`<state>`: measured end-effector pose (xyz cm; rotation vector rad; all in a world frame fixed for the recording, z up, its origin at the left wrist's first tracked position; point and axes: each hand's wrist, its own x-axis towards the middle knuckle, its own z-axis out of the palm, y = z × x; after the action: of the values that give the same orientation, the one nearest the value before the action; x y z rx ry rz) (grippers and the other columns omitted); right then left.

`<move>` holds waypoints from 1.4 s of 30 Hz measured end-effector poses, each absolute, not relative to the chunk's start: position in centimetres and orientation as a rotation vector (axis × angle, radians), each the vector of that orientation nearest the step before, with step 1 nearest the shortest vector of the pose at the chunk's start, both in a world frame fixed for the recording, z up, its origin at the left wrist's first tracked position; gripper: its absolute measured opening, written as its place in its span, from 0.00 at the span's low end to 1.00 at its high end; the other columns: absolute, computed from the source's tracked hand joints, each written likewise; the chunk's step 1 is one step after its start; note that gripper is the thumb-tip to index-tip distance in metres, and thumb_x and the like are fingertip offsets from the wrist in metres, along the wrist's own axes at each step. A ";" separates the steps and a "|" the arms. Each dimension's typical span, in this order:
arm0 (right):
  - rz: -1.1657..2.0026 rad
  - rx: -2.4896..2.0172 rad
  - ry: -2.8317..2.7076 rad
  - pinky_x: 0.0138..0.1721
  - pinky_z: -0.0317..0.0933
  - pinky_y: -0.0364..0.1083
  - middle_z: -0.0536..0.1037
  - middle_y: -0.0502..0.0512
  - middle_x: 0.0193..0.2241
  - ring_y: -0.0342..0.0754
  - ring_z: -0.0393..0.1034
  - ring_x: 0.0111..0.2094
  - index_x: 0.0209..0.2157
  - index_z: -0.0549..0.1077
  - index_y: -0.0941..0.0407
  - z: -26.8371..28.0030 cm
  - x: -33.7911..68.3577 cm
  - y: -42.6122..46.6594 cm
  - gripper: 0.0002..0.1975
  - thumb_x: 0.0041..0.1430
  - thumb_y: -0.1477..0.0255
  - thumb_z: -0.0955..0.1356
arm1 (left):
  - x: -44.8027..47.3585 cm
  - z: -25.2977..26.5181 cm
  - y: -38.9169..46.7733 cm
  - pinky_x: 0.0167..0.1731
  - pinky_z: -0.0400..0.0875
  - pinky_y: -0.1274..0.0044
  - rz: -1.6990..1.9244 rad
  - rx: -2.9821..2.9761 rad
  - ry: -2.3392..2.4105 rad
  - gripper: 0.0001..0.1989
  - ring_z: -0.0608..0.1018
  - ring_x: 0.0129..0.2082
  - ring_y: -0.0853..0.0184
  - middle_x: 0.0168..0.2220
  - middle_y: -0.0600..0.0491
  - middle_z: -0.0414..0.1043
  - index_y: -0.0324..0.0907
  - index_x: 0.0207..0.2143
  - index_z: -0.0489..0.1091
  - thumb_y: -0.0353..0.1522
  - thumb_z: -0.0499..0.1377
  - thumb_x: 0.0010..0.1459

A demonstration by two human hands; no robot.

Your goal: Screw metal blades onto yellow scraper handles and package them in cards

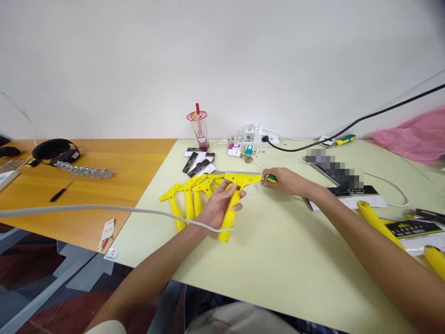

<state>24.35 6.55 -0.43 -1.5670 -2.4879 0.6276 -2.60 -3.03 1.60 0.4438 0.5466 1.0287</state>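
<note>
My left hand [220, 202] is wrapped round the handle of a yellow scraper [229, 211], holding it upright with its wide head at the top. A grey metal blade edge runs along that head. My right hand [282, 181] is closed on a screwdriver with a green and yellow handle [271, 178], close to the right end of the scraper head; its tip cannot be made out. Small screws [256, 187] lie on the table just below. Several more yellow scrapers [188, 199] lie side by side left of my left hand.
Black-and-white packets [200, 164] and a cup with a red straw [199, 130] stand behind. A power strip [271, 139] sits by the wall. A phone-like device [323, 170], partly blurred, and yellow handles [378, 225] are at right. A grey cable [146, 210] crosses in front.
</note>
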 end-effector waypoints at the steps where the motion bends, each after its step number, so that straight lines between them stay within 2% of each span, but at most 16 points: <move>1: 0.627 -1.564 -2.490 0.41 0.62 0.50 0.83 0.59 0.41 0.57 0.75 0.41 0.43 0.78 0.51 -0.5 24.3 6.6 0.11 0.65 0.61 0.68 | -2.6 1.6 -3.0 0.20 0.64 0.85 1.031 0.442 0.548 0.15 0.79 0.37 0.71 0.43 0.53 0.71 0.41 0.39 0.72 0.27 0.75 0.56; 8: 0.649 -1.514 -2.516 0.43 0.63 0.51 0.84 0.60 0.43 0.57 0.75 0.43 0.43 0.78 0.52 -0.9 24.3 6.6 0.13 0.67 0.60 0.66 | -2.7 1.5 -2.9 0.20 0.63 0.85 1.043 0.448 0.543 0.14 0.79 0.37 0.71 0.43 0.52 0.73 0.42 0.37 0.71 0.27 0.74 0.57; 22: 0.667 -1.430 -2.545 0.44 0.64 0.51 0.84 0.59 0.43 0.57 0.76 0.43 0.42 0.77 0.52 0.3 24.5 6.2 0.11 0.67 0.61 0.66 | -2.7 1.3 -2.9 0.21 0.65 0.85 1.045 0.466 0.523 0.15 0.79 0.37 0.71 0.42 0.53 0.73 0.42 0.43 0.72 0.26 0.73 0.59; 26: 0.616 -1.454 -2.478 0.37 0.63 0.49 0.84 0.56 0.37 0.52 0.75 0.34 0.41 0.78 0.52 2.9 24.8 5.4 0.12 0.67 0.59 0.67 | -2.8 1.4 -2.8 0.21 0.65 0.85 1.049 0.470 0.537 0.16 0.79 0.37 0.72 0.43 0.53 0.73 0.42 0.42 0.71 0.27 0.74 0.58; 29: 0.510 -1.451 -2.296 0.31 0.60 0.47 0.83 0.52 0.32 0.47 0.68 0.26 0.40 0.79 0.51 6.1 24.9 4.0 0.13 0.67 0.57 0.70 | -2.8 1.5 -2.8 0.21 0.65 0.85 1.047 0.477 0.566 0.17 0.79 0.37 0.71 0.43 0.53 0.73 0.42 0.40 0.69 0.27 0.75 0.57; 34: 0.489 -1.160 -1.823 0.23 0.58 0.48 0.84 0.55 0.41 0.43 0.64 0.22 0.40 0.79 0.50 10.2 24.1 0.8 0.13 0.66 0.55 0.74 | -2.5 1.5 -2.9 0.22 0.66 0.84 1.059 0.497 0.617 0.22 0.80 0.38 0.70 0.41 0.55 0.72 0.44 0.40 0.66 0.28 0.77 0.54; 37: 0.514 -0.977 -1.628 0.17 0.53 0.47 0.84 0.54 0.42 0.39 0.60 0.17 0.38 0.78 0.49 11.0 23.2 -0.6 0.12 0.65 0.57 0.76 | -2.3 1.5 -3.0 0.23 0.68 0.83 1.060 0.526 0.648 0.23 0.80 0.38 0.70 0.42 0.54 0.72 0.44 0.41 0.66 0.30 0.78 0.53; 42: 0.450 -0.893 -1.561 0.18 0.56 0.48 0.84 0.55 0.41 0.40 0.61 0.18 0.39 0.80 0.49 11.4 22.7 -1.4 0.11 0.64 0.57 0.77 | -2.2 1.4 -3.0 0.23 0.67 0.83 1.082 0.538 0.654 0.25 0.80 0.39 0.69 0.41 0.56 0.71 0.45 0.42 0.65 0.29 0.78 0.52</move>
<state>22.66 -1.41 11.38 -0.8926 -1.5609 0.4502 -2.24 -2.97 1.39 0.5376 0.6543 1.0818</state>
